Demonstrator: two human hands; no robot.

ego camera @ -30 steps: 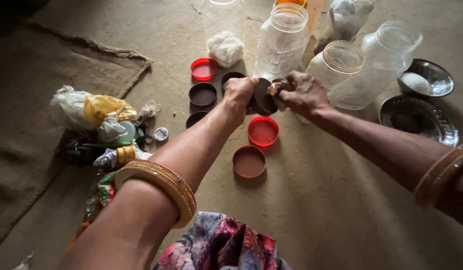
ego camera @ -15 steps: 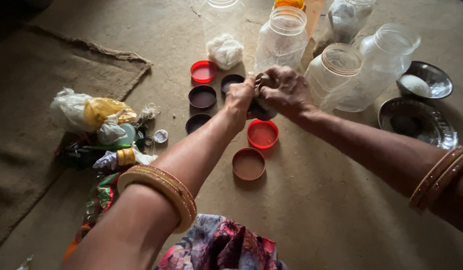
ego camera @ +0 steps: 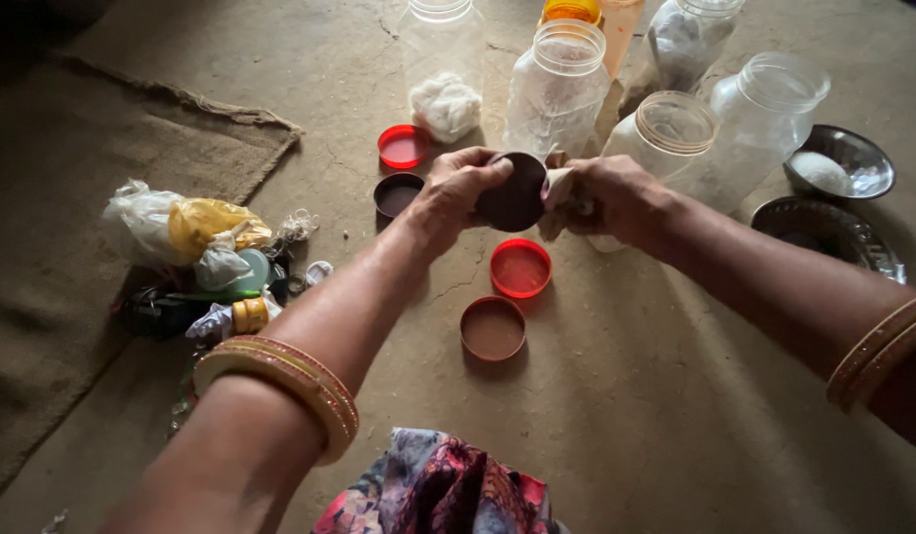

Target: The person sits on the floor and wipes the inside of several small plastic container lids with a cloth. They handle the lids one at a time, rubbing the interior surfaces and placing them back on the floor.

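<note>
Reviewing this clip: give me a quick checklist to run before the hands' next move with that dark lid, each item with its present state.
1. Left hand grips the dark lid: ok.
2. Right hand holds a pale cloth at the lid's edge: ok.
3. Lid held above the floor, apart from the red lid below: ok.
4. Lid's inside clean: cannot tell.
5. Open jars upright behind the hands: ok.

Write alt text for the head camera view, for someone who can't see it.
Two bare hands hold a dark round lid above an earthen floor: left hand grips its edge, right hand presses a pale cloth scrap against it. Loose red and brown lids, clear plastic jars and steel bowls surround them.
</note>
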